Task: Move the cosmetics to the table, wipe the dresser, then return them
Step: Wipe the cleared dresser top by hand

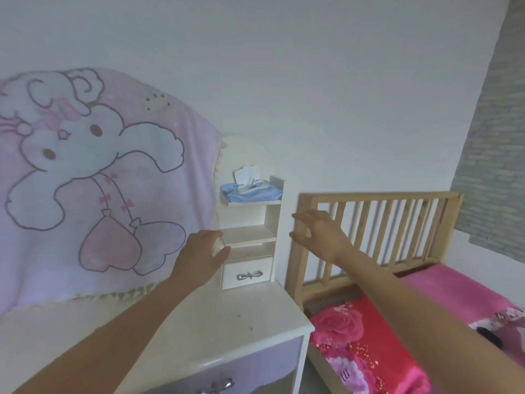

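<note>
Quickly, left to right. A pink blanket [99, 180] with a cartoon bunny print is seen hung at far left, its lower edge lying on the back of the white dresser [227, 331]. A few dark specks are seen on the dresser top. A lilac drawer front [255, 365] with a silver handle is visible below the top's front edge.

The left hand [199, 254] is held up at the left side of a small white shelf unit [272, 217] that stands at the back right of the dresser. Its grip is clamped on a small white cosmetic item [219, 246]: fingers and thumb are curled round it, and only a bit of it is shown between them. The item is held in the air, level with the lower shelf, just beside the unit's left edge. What kind of item it is cannot be told.

A blue pack of wet wipes [250, 191] is laid on the top shelf, its white lid flipped up. The middle shelf is seen bare. A small drawer [247, 275] with a silver bow handle is set at the unit's base.

The right hand [321, 231] is held in the air just right of the unit, in front of a slatted wooden headboard [397, 223]. Its grip is apart: fingers spread, thumb below, nothing held.

A bed [369, 351] with a pink rose sheet is set beside the dresser. A grey curtain [497, 166] is seen at far right.
</note>
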Motion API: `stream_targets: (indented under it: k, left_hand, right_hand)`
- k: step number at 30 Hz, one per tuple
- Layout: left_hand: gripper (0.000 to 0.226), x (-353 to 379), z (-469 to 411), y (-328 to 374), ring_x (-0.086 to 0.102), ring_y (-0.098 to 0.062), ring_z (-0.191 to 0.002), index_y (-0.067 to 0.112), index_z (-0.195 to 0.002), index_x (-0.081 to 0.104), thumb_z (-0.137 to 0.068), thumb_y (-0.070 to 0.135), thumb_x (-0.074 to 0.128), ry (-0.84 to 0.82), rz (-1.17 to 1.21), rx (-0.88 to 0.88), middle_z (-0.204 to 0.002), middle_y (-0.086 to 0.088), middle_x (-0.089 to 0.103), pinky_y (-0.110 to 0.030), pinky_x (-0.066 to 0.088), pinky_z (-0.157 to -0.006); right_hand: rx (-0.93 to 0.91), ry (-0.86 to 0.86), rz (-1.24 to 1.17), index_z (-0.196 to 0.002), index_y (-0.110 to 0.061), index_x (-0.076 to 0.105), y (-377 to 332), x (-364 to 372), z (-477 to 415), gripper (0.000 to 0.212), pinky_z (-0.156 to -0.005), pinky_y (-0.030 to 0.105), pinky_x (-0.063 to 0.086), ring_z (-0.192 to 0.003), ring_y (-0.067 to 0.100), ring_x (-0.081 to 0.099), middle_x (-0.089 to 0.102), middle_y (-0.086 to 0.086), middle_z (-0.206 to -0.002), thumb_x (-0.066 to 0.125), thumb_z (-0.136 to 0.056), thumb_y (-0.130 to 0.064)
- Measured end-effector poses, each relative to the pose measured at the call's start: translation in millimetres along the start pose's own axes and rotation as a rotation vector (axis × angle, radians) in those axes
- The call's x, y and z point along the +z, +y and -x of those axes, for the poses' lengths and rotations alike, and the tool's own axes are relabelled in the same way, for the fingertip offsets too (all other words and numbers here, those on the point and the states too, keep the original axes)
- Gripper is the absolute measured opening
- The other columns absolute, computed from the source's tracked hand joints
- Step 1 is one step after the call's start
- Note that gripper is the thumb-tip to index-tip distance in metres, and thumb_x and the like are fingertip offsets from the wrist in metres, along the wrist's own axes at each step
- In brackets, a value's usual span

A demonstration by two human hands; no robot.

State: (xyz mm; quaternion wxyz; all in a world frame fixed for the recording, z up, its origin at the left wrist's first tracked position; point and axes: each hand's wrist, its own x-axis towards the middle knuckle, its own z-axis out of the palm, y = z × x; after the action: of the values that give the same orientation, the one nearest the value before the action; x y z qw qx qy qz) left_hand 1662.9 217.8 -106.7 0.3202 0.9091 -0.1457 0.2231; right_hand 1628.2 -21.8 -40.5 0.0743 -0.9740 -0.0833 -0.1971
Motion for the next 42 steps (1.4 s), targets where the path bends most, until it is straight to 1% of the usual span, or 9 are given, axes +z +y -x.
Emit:
stream_targets:
  k: [3, 8, 13, 17, 27, 30, 35, 40, 42]
  left_hand:
    - [0.042, 11, -56, -19, 0.033, -0.023, -0.126, 0.013, -0.130, 0.046, -0.092, 0.031, 0.050, 0.038, -0.076, 0.048, -0.134, -0.003, 0.047, -0.031, 0.032, -0.098]
    - [0.043, 37, -150, -45, 0.035, -0.023, -0.124, 0.014, -0.127, 0.047, -0.091, 0.036, 0.048, 0.052, -0.087, 0.072, -0.131, -0.002, 0.049, -0.029, 0.033, -0.097]
    - [0.085, 76, -224, -66, 0.041, -0.024, -0.119, 0.015, -0.122, 0.052, -0.063, 0.065, 0.017, 0.026, -0.077, 0.078, -0.124, -0.001, 0.053, -0.032, 0.036, -0.095]
    - [0.069, 111, -264, -80, 0.057, -0.037, -0.101, 0.007, -0.105, 0.065, -0.071, 0.055, 0.029, 0.055, -0.176, 0.159, -0.108, -0.011, 0.065, -0.043, 0.048, -0.079]
    - [0.095, 150, -334, -66, 0.040, -0.021, -0.122, 0.014, -0.128, 0.046, -0.058, 0.064, 0.006, 0.103, -0.289, 0.046, -0.129, -0.001, 0.050, -0.029, 0.034, -0.095]
    - [0.084, 164, -352, -64, 0.048, -0.026, -0.115, 0.013, -0.122, 0.054, -0.065, 0.061, 0.014, 0.132, -0.300, -0.012, -0.121, -0.004, 0.057, -0.033, 0.042, -0.089]
    - [0.043, 184, -364, -69, 0.066, -0.021, -0.069, 0.016, -0.086, 0.068, -0.073, 0.046, 0.039, 0.123, -0.426, -0.109, -0.080, 0.003, 0.068, -0.026, 0.052, -0.047]
    - [0.042, 202, -364, -82, 0.066, -0.013, -0.070, 0.022, -0.080, 0.067, -0.071, 0.050, 0.037, 0.097, -0.599, -0.152, -0.079, 0.009, 0.067, -0.024, 0.051, -0.053]
    - [0.044, 208, -361, -87, 0.067, -0.015, -0.076, 0.021, -0.083, 0.068, -0.074, 0.050, 0.037, 0.137, -0.598, -0.151, -0.087, 0.006, 0.070, -0.026, 0.053, -0.060]
  right_hand:
    - [-0.006, 0.008, 0.023, -0.139, -0.022, 0.037, 12, 13, -60, 0.049, -0.105, 0.029, 0.023, -0.134, 0.022, 0.027, 0.037, 0.005, -0.143, 0.046, -0.094, -0.038]
    - [-0.014, -0.003, 0.082, -0.135, -0.022, 0.041, 39, 40, -156, 0.047, -0.108, 0.035, 0.025, -0.131, 0.022, 0.030, 0.043, 0.003, -0.139, 0.046, -0.093, -0.041]
    - [-0.014, -0.052, 0.058, -0.136, -0.024, 0.040, 58, 77, -224, 0.046, -0.106, 0.035, 0.028, -0.132, 0.020, 0.030, 0.037, 0.001, -0.143, 0.044, -0.094, -0.040]
    - [-0.051, -0.083, 0.080, -0.136, -0.021, 0.041, 78, 102, -267, 0.044, -0.103, 0.031, 0.027, -0.131, 0.019, 0.031, 0.038, 0.001, -0.143, 0.042, -0.095, -0.036]
    - [-0.273, -0.087, -0.040, -0.111, -0.005, 0.062, 113, 139, -390, 0.032, -0.090, 0.038, 0.038, -0.106, 0.029, 0.047, 0.056, 0.013, -0.115, 0.035, -0.095, -0.012]
    - [-0.355, -0.138, -0.110, -0.101, 0.000, 0.062, 116, 157, -416, 0.031, -0.086, 0.036, 0.039, -0.101, 0.030, 0.051, 0.058, 0.016, -0.109, 0.033, -0.097, -0.011]
    - [-0.417, -0.124, -0.188, -0.101, 0.001, 0.061, 124, 190, -435, 0.031, -0.079, 0.032, 0.039, -0.096, 0.029, 0.054, 0.060, 0.016, -0.106, 0.033, -0.096, -0.010]
    - [-0.423, -0.157, -0.317, -0.103, 0.000, 0.065, 133, 204, -449, 0.030, -0.081, 0.029, 0.044, -0.094, 0.024, 0.058, 0.064, 0.012, -0.106, 0.036, -0.095, -0.006]
    - [-0.450, -0.204, -0.284, -0.075, -0.009, 0.065, 130, 204, -456, 0.033, -0.063, 0.026, 0.039, -0.069, 0.017, 0.051, 0.061, 0.007, -0.078, 0.037, -0.092, -0.005]
